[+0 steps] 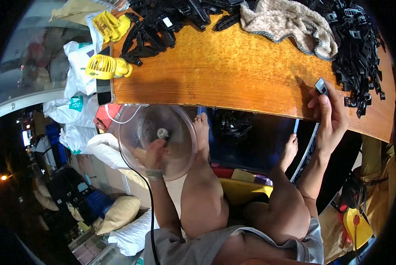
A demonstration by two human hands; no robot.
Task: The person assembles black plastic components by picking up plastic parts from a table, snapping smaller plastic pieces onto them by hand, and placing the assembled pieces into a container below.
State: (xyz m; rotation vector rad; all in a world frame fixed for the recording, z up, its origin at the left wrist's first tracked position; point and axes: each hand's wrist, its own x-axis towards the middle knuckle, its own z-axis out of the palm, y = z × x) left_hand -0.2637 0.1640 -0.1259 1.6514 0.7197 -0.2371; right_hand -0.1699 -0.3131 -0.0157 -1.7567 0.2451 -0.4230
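My right hand is over the table's front edge at the right, thumb and fingers closed on a small black plastic piece with a pale, shiny face. Lower left, my left hand overlaps a clear round plastic bowl or lid; I cannot tell whether it is inside or behind the plastic. Its fingers look curled, slightly blurred, beside a small round grey-white disc near the middle of the clear plastic. What those fingers hold is hidden. Nearest my right hand lies a heap of black plastic parts.
On the wooden table are more black parts, a beige cloth, a yellow handheld fan and a dark flat phone-like device. A black cable runs beside my left arm. White bags crowd the left.
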